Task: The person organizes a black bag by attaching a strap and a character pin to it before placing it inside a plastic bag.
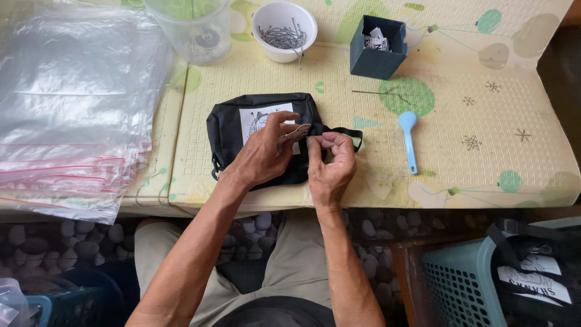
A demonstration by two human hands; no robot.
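Observation:
A small black pouch (233,130) with a white printed patch lies on the patterned table mat (460,157). My left hand (261,154) rests on the pouch and pinches a small paper tag (295,133) near the pouch's right end. My right hand (330,163) is close beside it, fingers curled and pinching at the same tag and the black strap (348,131). Whether a pin is between the fingers is too small to tell.
A white bowl (284,30) of small metal pins, a clear plastic cup (193,27) and a dark blue box (378,45) of tags stand at the back. A light blue spoon (408,139) lies right. Clear zip bags (72,103) pile left. A teal basket (466,284) sits lower right.

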